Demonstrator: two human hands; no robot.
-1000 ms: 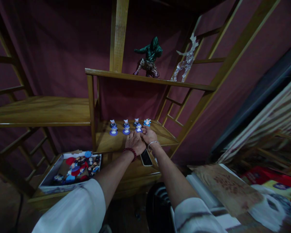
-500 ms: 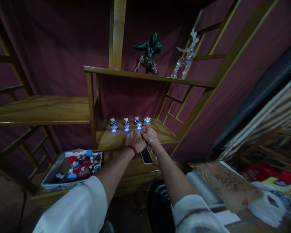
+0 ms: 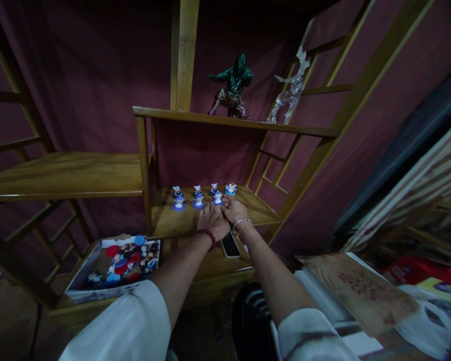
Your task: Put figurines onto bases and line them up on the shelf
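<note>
Both my hands meet at a small purple-and-white figurine (image 3: pixel 218 197) on a purple round base, at the right end of the front row on the low wooden shelf (image 3: pixel 169 223). My right hand (image 3: pixel 236 209) is closed at its right side, fingers bent around the base. From the front, my left hand (image 3: pixel 213 221) presses its fingertips to the same base, partly hiding it. Two matching figurines, a middle one (image 3: pixel 199 200) and a left one (image 3: pixel 179 202), stand upright alongside. Behind are dark-based figurines (image 3: pixel 198 190) and a blue-based one (image 3: pixel 230 189).
A phone (image 3: pixel 230 244) lies below my wrists. At the lower left, an open box (image 3: pixel 75 288) holds several jumbled figurines. Above stand a green hooded statue (image 3: pixel 235 82) and a clear deer figure (image 3: pixel 289 95). Boards and bags, including a brown panel (image 3: pixel 361 286), fill the right.
The view has shifted slightly, so everything sits a little lower and further right. My hands stay at the same figurine, with little visible movement.
</note>
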